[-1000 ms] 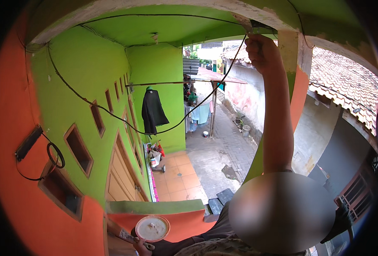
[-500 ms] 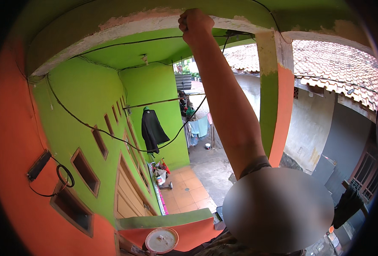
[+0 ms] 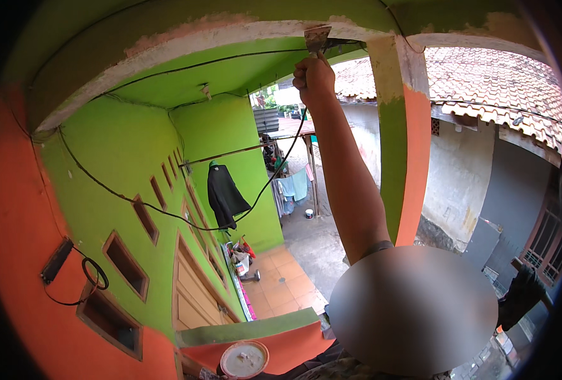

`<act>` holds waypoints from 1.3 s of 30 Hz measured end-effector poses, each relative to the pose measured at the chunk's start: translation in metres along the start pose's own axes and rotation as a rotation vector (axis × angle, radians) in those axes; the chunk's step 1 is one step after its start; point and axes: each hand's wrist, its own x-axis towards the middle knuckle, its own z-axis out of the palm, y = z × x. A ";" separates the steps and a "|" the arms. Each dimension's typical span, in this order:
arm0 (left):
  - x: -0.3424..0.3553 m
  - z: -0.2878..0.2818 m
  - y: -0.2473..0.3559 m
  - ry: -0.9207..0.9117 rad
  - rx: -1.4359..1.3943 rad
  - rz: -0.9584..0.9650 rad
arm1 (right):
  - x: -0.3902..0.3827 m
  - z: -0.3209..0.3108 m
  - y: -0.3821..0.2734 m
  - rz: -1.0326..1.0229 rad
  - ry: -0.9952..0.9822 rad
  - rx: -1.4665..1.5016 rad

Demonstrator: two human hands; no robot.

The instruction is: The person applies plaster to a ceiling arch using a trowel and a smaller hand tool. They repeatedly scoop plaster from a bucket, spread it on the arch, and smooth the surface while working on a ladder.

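Observation:
My right hand is raised high on a stretched arm, its fingers closed round the handle of a putty knife. The broad, stained blade points up against the lower edge of a beam with a rough, pale plastered strip. At the bottom of the view is a round tub with whitish paste on its top. A dark patterned sleeve or cloth reaches toward the tub from the right. My left hand cannot be seen. A blurred oval covers the area below my right elbow.
A black cable sags across the porch. A low green-and-orange wall stands beside the tub. Behind are a dark jacket on a pole, a wooden door, and a green-and-orange pillar right of my arm.
My right hand has come down and slightly right from the beam. The putty knife's blade, hidden before, now shows above the fist. The whole view has shifted a little.

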 end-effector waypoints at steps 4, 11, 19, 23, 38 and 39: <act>-0.005 0.012 0.002 0.101 -0.082 -0.040 | -0.022 0.065 0.004 -0.092 0.008 -0.134; -0.006 0.012 0.007 0.063 -0.061 -0.049 | -0.056 0.061 0.053 -0.155 -0.082 -0.313; -0.010 0.021 0.016 0.081 -0.049 -0.050 | -0.030 0.025 -0.018 0.084 -0.069 0.093; -0.024 0.033 0.026 0.114 -0.053 -0.069 | 0.005 0.043 -0.057 0.192 -0.245 0.192; -0.062 0.049 0.046 0.173 0.013 0.013 | 0.002 0.026 -0.076 0.434 -0.509 0.418; -0.060 0.048 0.046 0.188 0.021 0.024 | -0.013 0.009 -0.073 0.429 -0.746 0.510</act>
